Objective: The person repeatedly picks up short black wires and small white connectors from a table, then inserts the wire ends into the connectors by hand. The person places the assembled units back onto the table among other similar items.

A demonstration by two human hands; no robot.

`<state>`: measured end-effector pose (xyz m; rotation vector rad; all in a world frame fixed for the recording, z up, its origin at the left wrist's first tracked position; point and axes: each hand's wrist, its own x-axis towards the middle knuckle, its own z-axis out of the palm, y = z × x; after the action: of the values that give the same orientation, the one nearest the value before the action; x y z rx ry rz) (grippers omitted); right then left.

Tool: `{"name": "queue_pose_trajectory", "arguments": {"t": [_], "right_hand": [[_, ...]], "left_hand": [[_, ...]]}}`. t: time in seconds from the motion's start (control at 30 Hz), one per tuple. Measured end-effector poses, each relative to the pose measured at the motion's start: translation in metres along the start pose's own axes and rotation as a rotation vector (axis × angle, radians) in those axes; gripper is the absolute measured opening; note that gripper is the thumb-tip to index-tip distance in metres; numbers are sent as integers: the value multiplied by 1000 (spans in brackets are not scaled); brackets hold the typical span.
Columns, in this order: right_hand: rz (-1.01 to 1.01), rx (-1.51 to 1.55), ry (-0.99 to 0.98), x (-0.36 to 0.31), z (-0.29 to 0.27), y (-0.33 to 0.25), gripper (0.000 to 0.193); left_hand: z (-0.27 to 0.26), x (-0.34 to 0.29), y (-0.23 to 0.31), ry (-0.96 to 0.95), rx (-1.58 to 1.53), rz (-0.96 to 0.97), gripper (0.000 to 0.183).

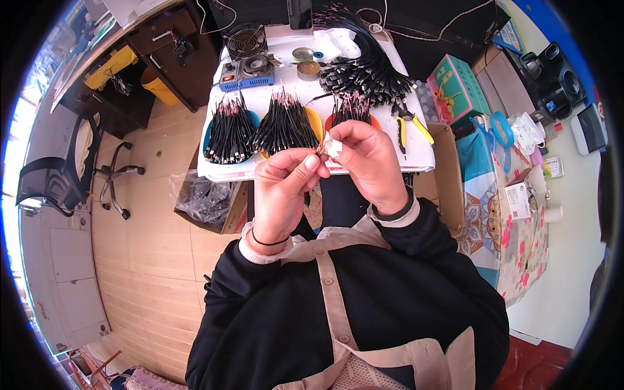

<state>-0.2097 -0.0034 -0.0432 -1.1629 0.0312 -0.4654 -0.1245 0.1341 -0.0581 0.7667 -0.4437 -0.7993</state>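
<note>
Both hands meet in front of the table's near edge, fingertips almost touching. My left hand (284, 185) pinches thumb against forefinger; thin brownish strands (320, 149) show at its tips, too small to make out. In my right hand (374, 166), a small white piece (334, 149), like folded paper or tissue, is gripped between thumb and forefinger. Just beyond stand three bins packed with short black cables with stripped reddish ends: a blue bin (254, 119) at left, a yellow bin (314, 119) in the middle and a red bin (375, 121) partly behind my right hand.
Yellow-handled pliers (413, 128) lie at the table's right. Farther back are a blue soldering pot (247, 79), a round tin (308, 69) and a large bundle of black cables (364, 78). Cardboard boxes (448, 175) flank the table; an office chair (110, 172) stands left.
</note>
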Motion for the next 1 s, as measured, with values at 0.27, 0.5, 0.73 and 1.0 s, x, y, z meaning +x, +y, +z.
{"name": "queue_pose_trajectory", "arguments": {"t": [0.27,0.5,0.73,1.0], "right_hand": [[79,81,-96,-1,-5,-2,15],[26,218,-39,-5,2,8,15],[-111,-65,-73,-7,3,4,12],[112,-52,-95,-7,2,-10,14]], "left_hand": [[-14,2,4,-213,-288,-280,17],[-12,-1,-1,-182,-367,-248,13],[-14,-1,0,-186,-339,-256,11],[-16,-1,-1,-275,-353,-334,17]]}}
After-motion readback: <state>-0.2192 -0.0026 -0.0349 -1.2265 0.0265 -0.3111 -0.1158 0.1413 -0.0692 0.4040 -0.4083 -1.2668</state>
